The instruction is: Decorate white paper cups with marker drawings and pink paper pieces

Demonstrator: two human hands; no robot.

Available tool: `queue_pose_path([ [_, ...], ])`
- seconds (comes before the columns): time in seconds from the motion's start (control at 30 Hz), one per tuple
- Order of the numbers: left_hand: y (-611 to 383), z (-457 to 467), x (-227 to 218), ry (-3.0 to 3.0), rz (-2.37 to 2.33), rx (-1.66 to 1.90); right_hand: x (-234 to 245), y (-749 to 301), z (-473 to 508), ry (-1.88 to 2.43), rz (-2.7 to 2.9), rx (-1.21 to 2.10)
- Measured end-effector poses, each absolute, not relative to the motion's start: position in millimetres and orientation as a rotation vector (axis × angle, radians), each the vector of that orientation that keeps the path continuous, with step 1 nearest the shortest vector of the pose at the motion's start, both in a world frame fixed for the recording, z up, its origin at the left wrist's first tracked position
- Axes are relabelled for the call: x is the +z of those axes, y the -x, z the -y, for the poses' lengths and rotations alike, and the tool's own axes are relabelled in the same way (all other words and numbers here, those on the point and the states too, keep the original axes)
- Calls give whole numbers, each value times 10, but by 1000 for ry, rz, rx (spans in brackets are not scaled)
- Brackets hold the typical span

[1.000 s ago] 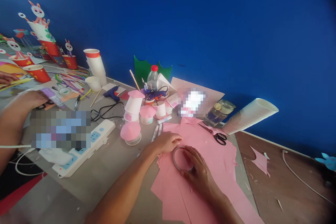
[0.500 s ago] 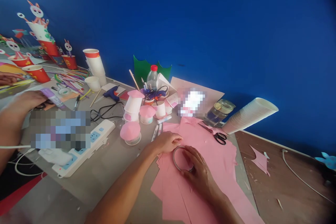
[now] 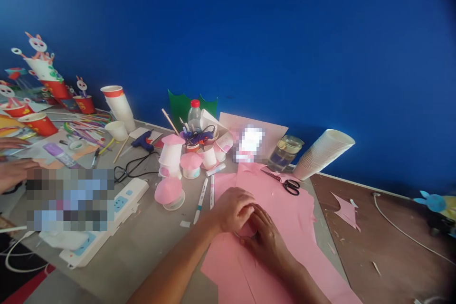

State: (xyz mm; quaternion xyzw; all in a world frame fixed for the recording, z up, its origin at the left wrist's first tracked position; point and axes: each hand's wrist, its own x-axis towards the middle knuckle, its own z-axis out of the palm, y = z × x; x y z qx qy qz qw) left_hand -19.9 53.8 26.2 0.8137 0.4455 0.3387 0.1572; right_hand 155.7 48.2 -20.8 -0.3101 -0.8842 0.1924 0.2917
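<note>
Both my hands meet on a stack of pink paper sheets [image 3: 285, 218] on the grey table. My left hand [image 3: 233, 209] is curled, knuckles up, over a thin round ring, which it hides almost fully; only a sliver of the ring [image 3: 245, 234] shows under the fingers. My right hand [image 3: 266, 242] reaches in from the right, its fingertips tucked under the left hand at the ring. Black scissors [image 3: 291, 186] lie on the paper just beyond the hands.
Two pens [image 3: 201, 194], pink-topped paper cups [image 3: 170, 192], a white power strip [image 3: 107, 218], a glue gun [image 3: 142, 140] and a water bottle [image 3: 194, 116] stand to the left. A lying stack of white cups [image 3: 322, 154] and a jar [image 3: 285, 152] are behind. Another person's hand [image 3: 14, 173] rests far left.
My left hand has slid from the ring's far edge onto it and curled over it, hiding it. The right hand's fingers have moved in under it. The view has shifted.
</note>
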Motion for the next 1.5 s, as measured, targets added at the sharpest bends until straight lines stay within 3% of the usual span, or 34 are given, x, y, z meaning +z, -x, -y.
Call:
queue_pose_path([
  [0.2, -27, -389, 225, -2368, -1170, 744, -200, -1513, -440, 849, 2234, 515],
  [0.5, 249, -465, 355, -2199, -1293, 829, -317, -1535, -468, 882, 2208, 481],
  [0.73, 406, -610, 212, -1842, -1591, 1043, -338, -1581, -442, 882, 2272, 389],
  [0.87, 369, -581, 221, -1940, -1576, 1091, -292, -1616, -430, 900, 2211, 544],
  [1.0, 230, -486, 283, -2210, -1407, 1117, -201, -1695, -444, 976, 1901, 954],
  [1.13, 47, -409, 316, -2487, -1167, 828, -190, -1745, -512, 885, 1516, 1172],
  [1.3, -33, -364, 286, -2592, -1191, 363, -357, -1741, -621, 823, 1338, 1198],
  [1.5, -26, -332, 198, -2646, -1211, 264, -535, -1835, -742, 877, 1420, 1119],
])
